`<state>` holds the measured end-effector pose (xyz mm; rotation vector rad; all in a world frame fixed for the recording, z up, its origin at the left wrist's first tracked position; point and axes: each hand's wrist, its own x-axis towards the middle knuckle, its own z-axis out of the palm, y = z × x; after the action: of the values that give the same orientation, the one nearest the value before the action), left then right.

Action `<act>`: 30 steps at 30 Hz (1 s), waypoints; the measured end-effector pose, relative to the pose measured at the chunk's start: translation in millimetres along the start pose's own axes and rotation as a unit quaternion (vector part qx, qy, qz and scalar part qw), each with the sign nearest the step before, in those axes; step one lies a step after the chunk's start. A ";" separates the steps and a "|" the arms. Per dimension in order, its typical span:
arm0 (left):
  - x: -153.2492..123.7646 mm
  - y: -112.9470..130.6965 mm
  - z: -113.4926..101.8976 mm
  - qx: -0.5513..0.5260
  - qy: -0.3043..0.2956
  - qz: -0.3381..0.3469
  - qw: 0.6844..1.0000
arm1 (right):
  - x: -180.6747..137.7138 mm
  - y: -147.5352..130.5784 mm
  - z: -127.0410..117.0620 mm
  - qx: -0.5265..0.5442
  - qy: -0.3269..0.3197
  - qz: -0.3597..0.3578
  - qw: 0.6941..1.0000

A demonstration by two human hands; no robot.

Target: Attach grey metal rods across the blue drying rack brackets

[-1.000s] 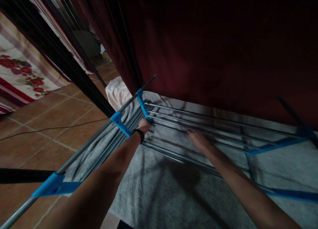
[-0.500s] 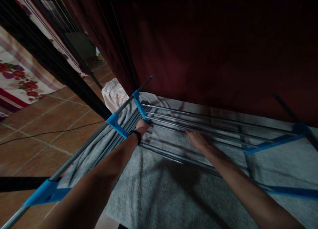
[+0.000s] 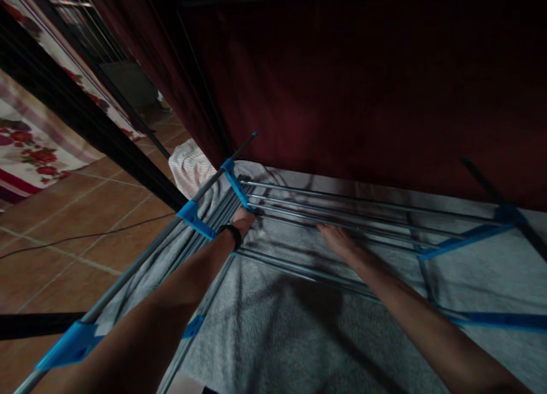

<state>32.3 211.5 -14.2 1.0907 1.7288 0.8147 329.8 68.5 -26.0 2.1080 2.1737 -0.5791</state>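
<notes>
A rack of grey metal tubes (image 3: 367,200) with blue plastic brackets lies across a grey fleecy blanket. My left hand (image 3: 244,216), a dark band on its wrist, is closed at the lower end of a blue bracket (image 3: 235,183) on the left side. Its fingers are partly hidden. My right hand (image 3: 337,238) is at the lower tubes of the upper row, fingers curled against a tube. Two more tubes (image 3: 299,269) run lower down between my arms. On the right, another blue bracket (image 3: 470,240) holds the tube ends.
Dark red cloth (image 3: 342,98) hangs behind the rack. A black bar (image 3: 106,126) slants down on the left, past a flowered cloth (image 3: 38,149). The blanket (image 3: 273,325) spreads under the rack. A thin cable (image 3: 94,234) crosses the tiled floor (image 3: 64,274).
The view has shifted slightly, and another long tube with a blue bracket now shows beside my left forearm. Both hands keep nearly the same places on the rack.
</notes>
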 end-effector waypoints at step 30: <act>29.7 -11.2 2.2 0.304 0.037 0.084 0.948 | -9.8 -12.4 -1.2 0.040 0.014 0.020 0.999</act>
<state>24.9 234.6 -34.9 1.6504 2.0340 0.4211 318.6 59.6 -19.1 2.2075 2.1511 -0.6475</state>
